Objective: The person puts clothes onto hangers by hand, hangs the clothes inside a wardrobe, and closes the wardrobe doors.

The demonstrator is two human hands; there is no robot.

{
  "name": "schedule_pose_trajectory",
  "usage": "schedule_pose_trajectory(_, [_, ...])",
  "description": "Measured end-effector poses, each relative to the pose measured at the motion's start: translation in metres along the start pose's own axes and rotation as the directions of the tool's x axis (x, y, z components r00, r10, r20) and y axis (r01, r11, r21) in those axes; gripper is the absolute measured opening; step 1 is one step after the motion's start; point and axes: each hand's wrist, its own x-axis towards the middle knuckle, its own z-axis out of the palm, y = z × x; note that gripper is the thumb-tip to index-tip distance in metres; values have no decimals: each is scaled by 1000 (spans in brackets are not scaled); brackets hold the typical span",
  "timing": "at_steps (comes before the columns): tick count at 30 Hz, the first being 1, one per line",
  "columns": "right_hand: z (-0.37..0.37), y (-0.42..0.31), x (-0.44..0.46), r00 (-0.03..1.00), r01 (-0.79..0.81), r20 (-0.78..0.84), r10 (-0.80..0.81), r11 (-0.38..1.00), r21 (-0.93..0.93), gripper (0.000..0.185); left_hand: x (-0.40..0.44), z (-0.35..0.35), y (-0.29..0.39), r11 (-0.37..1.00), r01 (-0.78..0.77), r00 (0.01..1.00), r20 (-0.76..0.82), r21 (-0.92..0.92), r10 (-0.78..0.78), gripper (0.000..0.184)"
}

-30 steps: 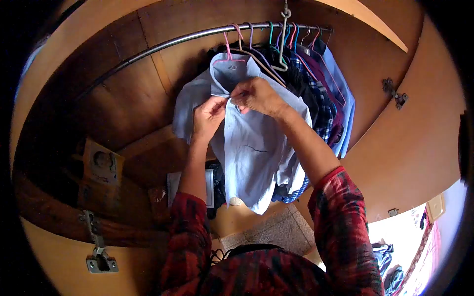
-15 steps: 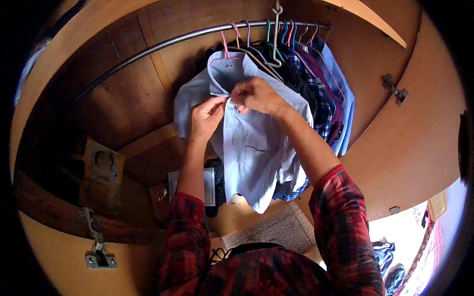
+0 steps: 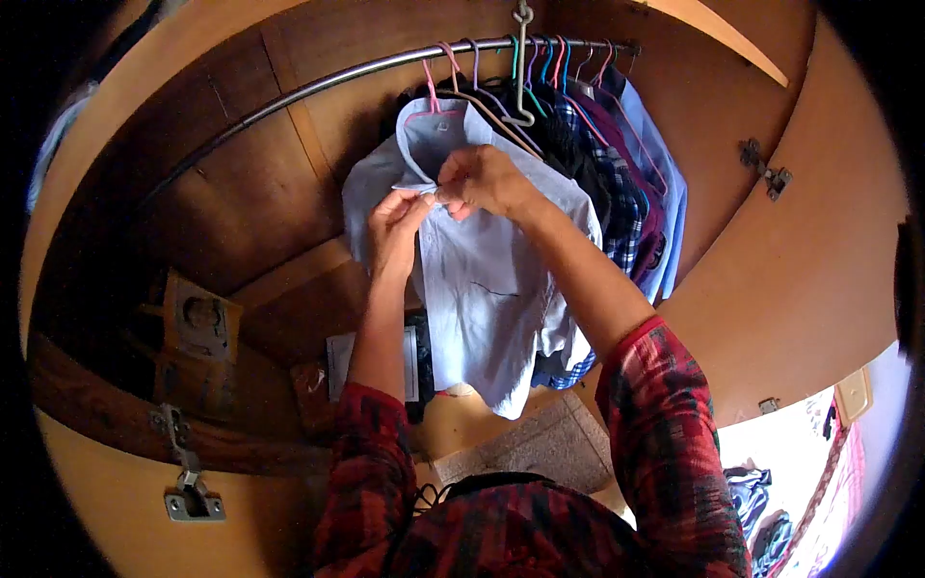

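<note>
- We note the pale blue shirt (image 3: 482, 289) on a pink hanger (image 3: 431, 85), hung from the metal rail (image 3: 337, 75) inside the wooden wardrobe (image 3: 226, 193).
- Grip: our left hand (image 3: 395, 231) and right hand (image 3: 482, 183) both pinch the shirt's front edge just below the collar, fingertips close together.
- Beside it, we record dark, plaid, purple and blue garments (image 3: 626, 193) on coloured hangers.
- Wardrobe, lower left: a bag (image 3: 200, 323) with a printed face; contents not visible to us.
- Right: wooden door (image 3: 790, 308) with metal hinge (image 3: 766, 173).
- Below: speckled floor (image 3: 554, 443), with joint lines.
</note>
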Motion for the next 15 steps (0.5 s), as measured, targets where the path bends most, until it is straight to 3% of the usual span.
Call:
schedule_pose_trajectory(2, [1, -12, -2, 993, -120, -10, 120, 984, -130, 14, 1, 2, -1, 999, 35, 999, -15, -28, -36, 10])
schedule_pose_trajectory(4, [3, -6, 0, 995, -98, -32, 94, 988, -120, 13, 3, 3, -5, 986, -52, 998, 16, -159, 56, 13])
schedule_pose_trajectory(8, [5, 6, 6, 999, -14, -37, 8, 989, -147, 10, 4, 2, -9, 975, -13, 1000, 15, -223, 17, 16])
schedule_pose_trajectory(11, [0, 11, 5, 998, 30, 57, -25, 995, -95, 9, 4, -4, -16, 959, 61, 998, 3, -277, -63, 16])
schedule_pose_trajectory(13, [-1, 11, 5, 997, 20, 79, -14, 997, -79, 10, 6, -10, -22, 893, 252, 967, 138, -374, -215, 19])
schedule_pose_trajectory(15, [0, 13, 4, 995, 11, 103, -4, 998, -64, 10, 5, -10, -29, 836, 288, 956, 181, -467, -229, 20])
